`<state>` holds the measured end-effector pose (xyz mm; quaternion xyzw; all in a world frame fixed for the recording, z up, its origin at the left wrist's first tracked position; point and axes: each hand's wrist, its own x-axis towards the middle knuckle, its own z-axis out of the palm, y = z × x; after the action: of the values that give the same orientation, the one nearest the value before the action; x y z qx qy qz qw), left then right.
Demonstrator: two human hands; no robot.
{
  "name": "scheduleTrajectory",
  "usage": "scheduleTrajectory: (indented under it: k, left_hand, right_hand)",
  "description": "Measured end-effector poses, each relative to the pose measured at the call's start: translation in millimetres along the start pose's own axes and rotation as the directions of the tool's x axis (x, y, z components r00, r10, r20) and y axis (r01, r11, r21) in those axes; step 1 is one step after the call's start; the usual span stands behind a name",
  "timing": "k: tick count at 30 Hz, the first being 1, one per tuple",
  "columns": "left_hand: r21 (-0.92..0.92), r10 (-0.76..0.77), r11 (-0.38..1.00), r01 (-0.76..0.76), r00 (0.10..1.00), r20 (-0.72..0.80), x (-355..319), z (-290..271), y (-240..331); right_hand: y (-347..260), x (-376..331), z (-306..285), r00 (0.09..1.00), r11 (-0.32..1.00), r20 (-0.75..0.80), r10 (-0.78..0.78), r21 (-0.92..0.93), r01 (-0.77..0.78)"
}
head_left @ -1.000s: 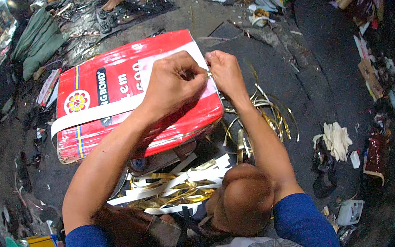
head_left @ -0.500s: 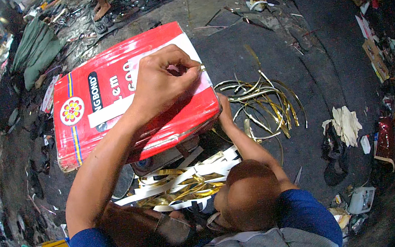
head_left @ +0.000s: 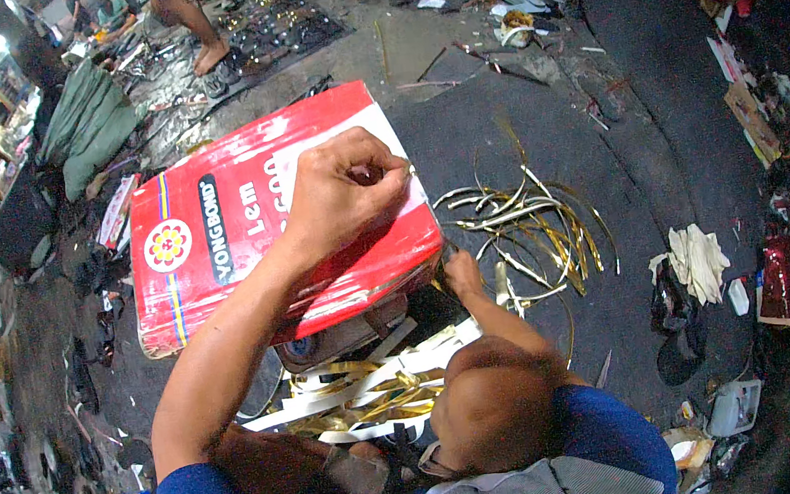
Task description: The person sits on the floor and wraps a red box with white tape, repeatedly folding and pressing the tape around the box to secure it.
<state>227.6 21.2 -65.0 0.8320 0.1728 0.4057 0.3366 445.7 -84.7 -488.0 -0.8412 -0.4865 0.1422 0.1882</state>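
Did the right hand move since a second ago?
Yes. Judged against the pale cloth, the right hand moved down the picture, to beside the lower right corner of the red box.

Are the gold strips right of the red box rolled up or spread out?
Spread out: the gold strips fan loosely over the dark floor beside the red box.
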Motion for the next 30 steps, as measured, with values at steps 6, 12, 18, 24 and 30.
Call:
scheduleTrajectory:
  k: [6,12,18,24,30]
  left_hand:
    - [0.09,0.05,0.994,-0.054,0.997,0.051,-5.5,-16.5,-3.7]
    - [0.107,0.342,0.923,-0.369,0.916,0.21,4.7,-7.5,2.5]
    - [0.262,0.456,0.819,-0.511,0.856,0.244,-2.5,-20.9,-7.9]
    - [0.262,0.52,0.765,-0.589,0.804,0.289,3.6,-21.7,-15.1]
    - [0.225,0.565,0.754,-0.617,0.784,0.258,-2.0,-9.2,-13.9]
  right_hand:
    - [-17.2,-7.8,7.1,0.985,0.999,0.172,-0.033,-0.03,0.039]
    - [77.8,6.8,55.8,0.994,0.962,0.016,0.105,-0.253,-0.097]
    - [61.1,-8.4,49.8,0.977,0.974,0.016,0.214,-0.084,-0.211]
    - [98.1,-7.3,36.1,0.972,0.962,0.107,0.211,-0.196,-0.188]
    - [160.5,-8.9,29.0,0.93,0.792,0.355,-0.093,-0.54,0.285]
